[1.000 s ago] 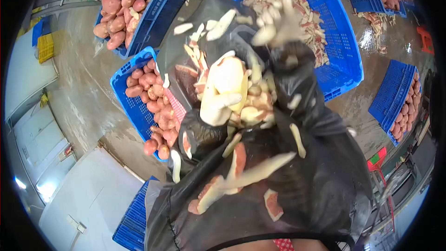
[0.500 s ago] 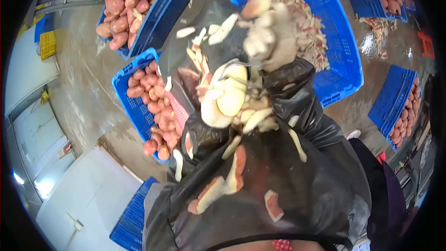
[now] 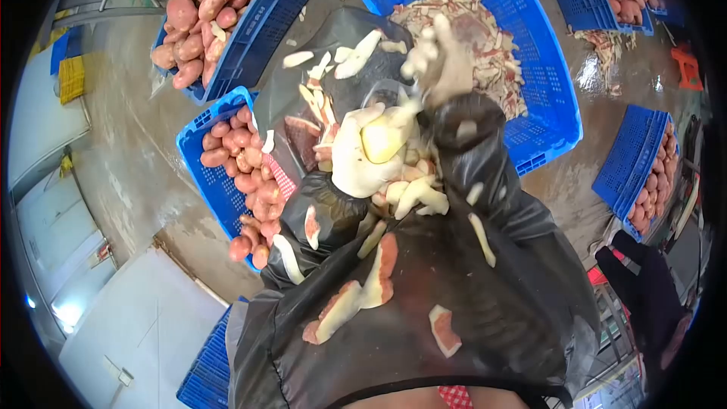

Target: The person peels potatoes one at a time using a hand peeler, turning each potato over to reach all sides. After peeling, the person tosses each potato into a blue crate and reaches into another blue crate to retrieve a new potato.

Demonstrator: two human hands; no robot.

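Observation:
My left hand (image 3: 352,155), in a pale glove, is closed around a peeled yellow potato (image 3: 382,140) above my lap. Just beyond it, my right hand (image 3: 439,64) is smeared by motion, its fingers curled around a peeler (image 3: 390,92) whose metal loop shows faintly near the potato's top. Loose peel strips (image 3: 416,193) lie under the potato, and more peelings (image 3: 360,53) cling to the dark apron (image 3: 454,273) over my knees and sleeves.
A blue crate of peelings (image 3: 549,83) stands ahead on the right. Crates of red potatoes (image 3: 261,38) (image 3: 216,197) stand on the left, with others (image 3: 625,167) at the far right. A dark-clothed person's leg (image 3: 651,295) shows at lower right. The floor (image 3: 136,159) is wet.
My right hand has moved slightly up and away from the potato. The left hand has turned the potato, so less of it shows. At lower right, the dark-clothed leg has shifted.

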